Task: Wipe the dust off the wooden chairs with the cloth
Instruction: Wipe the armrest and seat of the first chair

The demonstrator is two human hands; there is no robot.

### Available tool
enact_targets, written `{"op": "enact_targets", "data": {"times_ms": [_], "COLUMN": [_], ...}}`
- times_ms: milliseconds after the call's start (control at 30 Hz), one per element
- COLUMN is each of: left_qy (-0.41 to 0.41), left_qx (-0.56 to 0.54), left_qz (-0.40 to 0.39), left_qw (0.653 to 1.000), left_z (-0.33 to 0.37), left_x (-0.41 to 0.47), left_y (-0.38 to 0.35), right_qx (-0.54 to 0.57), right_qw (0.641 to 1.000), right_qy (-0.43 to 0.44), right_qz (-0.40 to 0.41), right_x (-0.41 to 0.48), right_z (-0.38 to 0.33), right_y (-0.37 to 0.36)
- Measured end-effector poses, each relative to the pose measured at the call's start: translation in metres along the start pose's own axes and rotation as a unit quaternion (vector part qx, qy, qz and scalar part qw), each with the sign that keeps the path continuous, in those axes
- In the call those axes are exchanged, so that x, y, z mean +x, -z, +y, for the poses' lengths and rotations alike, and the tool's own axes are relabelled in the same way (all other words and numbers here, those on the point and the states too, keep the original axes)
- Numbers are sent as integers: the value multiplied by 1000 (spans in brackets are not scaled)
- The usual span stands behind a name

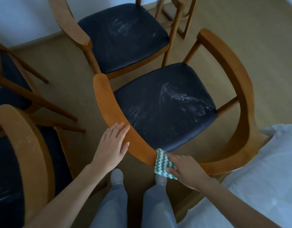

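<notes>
A wooden chair (107, 102) with a curved backrest rail and a dark, dust-streaked seat (163, 104) stands in front of me. My right hand (186, 171) presses a green and white zigzag cloth (163, 163) onto the near part of the rail. My left hand (112, 145) rests flat on the rail's left stretch, fingers spread, holding nothing.
A second chair (124, 37) with a dusty dark seat stands behind the first. Two more chairs (26, 145) crowd the left side. A white-covered surface (265, 178) fills the lower right. My legs and grey shoes (117, 176) stand on the beige floor.
</notes>
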State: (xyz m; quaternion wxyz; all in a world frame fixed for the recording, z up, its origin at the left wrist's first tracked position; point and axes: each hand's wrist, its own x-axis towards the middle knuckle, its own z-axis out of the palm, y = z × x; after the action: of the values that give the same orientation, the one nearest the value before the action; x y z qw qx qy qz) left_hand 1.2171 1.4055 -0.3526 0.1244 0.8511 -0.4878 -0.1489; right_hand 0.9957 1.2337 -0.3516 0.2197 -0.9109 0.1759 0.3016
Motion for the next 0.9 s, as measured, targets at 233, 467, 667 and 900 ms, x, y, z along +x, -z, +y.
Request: {"op": "enact_targets", "data": {"times_ms": [233,467,667,900], "left_qy": [106,197,222,249], "left_qx": [-40,-86,-85,-53], "left_qz": [27,78,88,97], "left_qw": [993,973,967,962], "left_z": [5,24,36,16], "left_x": [0,-11,-8,3], "left_y": [-9,-22,-28,-19], "right_qx": [237,276,133,352], "right_qw": [970,956,984,930], "right_qy": [60,91,96,99], "right_qz": [-9,-29,-70,-31], "right_x": [76,72,27,110], "right_z": [-40,-32,9,-53], "right_y": [9,9,6,29]}}
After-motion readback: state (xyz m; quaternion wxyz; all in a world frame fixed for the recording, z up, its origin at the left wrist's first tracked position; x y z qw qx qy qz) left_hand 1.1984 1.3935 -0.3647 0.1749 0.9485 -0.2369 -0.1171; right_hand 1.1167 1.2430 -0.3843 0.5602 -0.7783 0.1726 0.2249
